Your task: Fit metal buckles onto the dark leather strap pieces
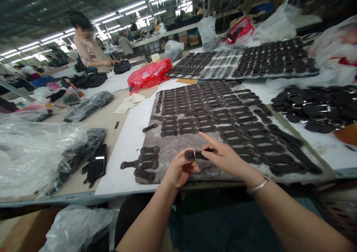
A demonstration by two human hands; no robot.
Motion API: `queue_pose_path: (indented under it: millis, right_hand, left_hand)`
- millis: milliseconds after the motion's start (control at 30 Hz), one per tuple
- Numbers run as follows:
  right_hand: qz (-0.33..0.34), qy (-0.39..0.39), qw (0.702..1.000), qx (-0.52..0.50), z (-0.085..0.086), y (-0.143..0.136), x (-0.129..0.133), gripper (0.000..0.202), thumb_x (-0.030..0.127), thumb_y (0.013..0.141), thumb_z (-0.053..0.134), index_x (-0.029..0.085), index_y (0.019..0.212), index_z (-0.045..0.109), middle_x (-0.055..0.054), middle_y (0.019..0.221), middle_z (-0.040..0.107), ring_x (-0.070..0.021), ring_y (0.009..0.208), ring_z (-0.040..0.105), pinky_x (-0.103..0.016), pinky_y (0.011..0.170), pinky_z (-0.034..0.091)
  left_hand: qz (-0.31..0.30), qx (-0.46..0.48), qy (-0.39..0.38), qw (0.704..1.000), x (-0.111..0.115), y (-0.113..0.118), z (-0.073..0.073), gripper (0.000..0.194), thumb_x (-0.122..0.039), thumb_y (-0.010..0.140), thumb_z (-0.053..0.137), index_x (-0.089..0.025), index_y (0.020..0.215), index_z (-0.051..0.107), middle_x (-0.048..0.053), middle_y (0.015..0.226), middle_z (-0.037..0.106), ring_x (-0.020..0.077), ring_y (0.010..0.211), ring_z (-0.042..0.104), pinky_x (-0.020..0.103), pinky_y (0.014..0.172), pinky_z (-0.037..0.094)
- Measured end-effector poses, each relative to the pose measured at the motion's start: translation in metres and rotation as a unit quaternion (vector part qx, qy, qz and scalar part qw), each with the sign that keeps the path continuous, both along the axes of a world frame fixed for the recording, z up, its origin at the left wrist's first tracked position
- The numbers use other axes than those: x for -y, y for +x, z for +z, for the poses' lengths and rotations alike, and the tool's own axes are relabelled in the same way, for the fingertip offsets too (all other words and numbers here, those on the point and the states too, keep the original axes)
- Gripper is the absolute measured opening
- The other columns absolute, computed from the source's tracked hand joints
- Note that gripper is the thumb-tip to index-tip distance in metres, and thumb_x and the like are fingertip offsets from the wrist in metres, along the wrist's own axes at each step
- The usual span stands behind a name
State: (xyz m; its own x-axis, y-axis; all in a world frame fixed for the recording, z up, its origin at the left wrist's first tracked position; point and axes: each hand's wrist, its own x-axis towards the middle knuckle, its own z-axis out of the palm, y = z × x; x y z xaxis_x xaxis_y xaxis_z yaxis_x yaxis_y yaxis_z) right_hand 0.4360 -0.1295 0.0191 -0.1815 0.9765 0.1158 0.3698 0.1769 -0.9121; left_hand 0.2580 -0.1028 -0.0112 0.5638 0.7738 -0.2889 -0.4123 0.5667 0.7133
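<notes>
Both my hands meet over the near edge of a grey board (173, 148) covered with rows of dark strap pieces with rounded ends. My left hand (180, 168) pinches the left end of a dark strap (190, 155) that has a metal buckle (194, 154) around it. The strap's other end is between the thumb and fingers of my right hand (223, 157), whose index finger points out to the left. At the board's lower left lies a small group of straps (149, 157), with a loose metal buckle (138, 149) beside it.
Black pieces with metal buckles (315, 107) are heaped at the right. Behind stands a second filled board (242, 62), near a red plastic bag (150, 73). Clear plastic (36, 155) and a black phone-like object (100, 161) lie left. A person (89, 47) works at the back left.
</notes>
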Motion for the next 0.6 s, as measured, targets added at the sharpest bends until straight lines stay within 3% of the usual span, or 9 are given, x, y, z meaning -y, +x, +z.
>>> queue_pose_path:
  millis: [200,433,600]
  right_hand:
    - [-0.015,-0.033,0.998,-0.043,-0.008,-0.008,-0.001,0.064,0.016,0.082,0.047,0.02,0.142,0.026,0.001,0.084,0.065,-0.0135,0.072,0.059,-0.026,0.068,0.048]
    - [-0.059,-0.029,0.996,-0.055,-0.014,-0.008,-0.004,0.064,0.022,0.081,0.053,0.02,0.141,0.031,-0.001,0.087,0.063,-0.0148,0.078,0.058,-0.028,0.073,0.048]
    - [-0.061,-0.048,0.993,-0.092,-0.012,-0.01,0.0,0.067,0.029,0.083,0.051,0.021,0.143,0.024,-0.005,0.102,0.059,-0.0175,0.093,0.058,-0.036,0.085,0.047]
  left_hand:
    - [0.041,-0.046,0.052,0.997,0.006,0.009,-0.003,0.045,-0.022,0.066,0.071,-0.013,0.109,0.062,0.0,0.059,0.061,0.0111,0.051,0.057,0.024,0.055,0.048]
    - [0.093,-0.047,0.114,0.988,0.009,0.013,-0.011,0.027,-0.025,0.068,0.071,-0.017,0.093,0.061,-0.001,0.065,0.061,0.0113,0.054,0.056,0.026,0.054,0.049]
    - [0.131,-0.134,0.21,0.959,0.012,0.017,-0.013,0.024,-0.032,0.071,0.068,-0.017,0.087,0.058,-0.002,0.067,0.058,0.0099,0.053,0.053,0.023,0.053,0.045]
